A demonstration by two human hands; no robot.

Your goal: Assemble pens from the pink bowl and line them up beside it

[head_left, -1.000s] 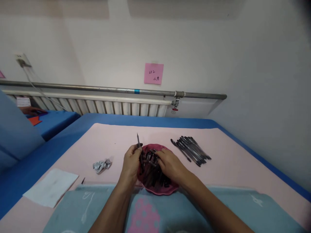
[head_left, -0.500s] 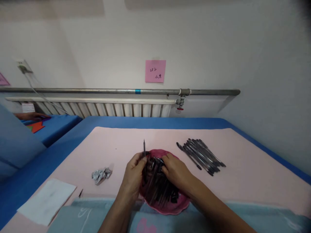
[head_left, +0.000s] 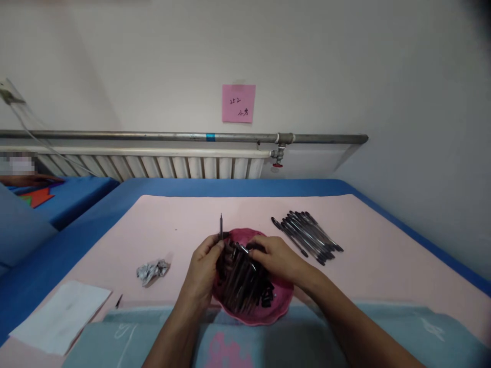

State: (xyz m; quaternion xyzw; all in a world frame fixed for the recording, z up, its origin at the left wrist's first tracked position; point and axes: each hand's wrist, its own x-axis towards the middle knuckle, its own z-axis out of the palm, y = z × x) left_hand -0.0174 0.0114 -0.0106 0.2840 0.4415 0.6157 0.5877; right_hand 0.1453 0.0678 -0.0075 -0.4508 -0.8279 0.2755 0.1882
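Note:
My left hand (head_left: pixel 202 266) is closed around an uncapped pen (head_left: pixel 221 226) that stands upright with its tip pointing up, at the left rim of a pink bowl (head_left: pixel 282 306) with a wavy edge. Inside the bowl lies a heap of dark pen barrels (head_left: pixel 241 286) and small black pen caps (head_left: pixel 267 296). My right hand (head_left: pixel 278 255) reaches into the bowl from the right, fingers curled in at the top of the heap. What its fingertips grip is hidden among the dark parts. Several assembled black pens (head_left: pixel 309 237) lie side by side to the right of the bowl.
A crumpled paper ball (head_left: pixel 152 271), a white sheet (head_left: pixel 63 317) and a small dark piece (head_left: pixel 119 301) lie to the left. Light blue cloth (head_left: pixel 153 335) covers the near edge. Another person's hand (head_left: pixel 32 180) rests at the neighbouring blue table.
The view has shifted slightly. My right hand has pulled back a little in the bowl, and the barrels there have moved. My left hand still has the pen upright.

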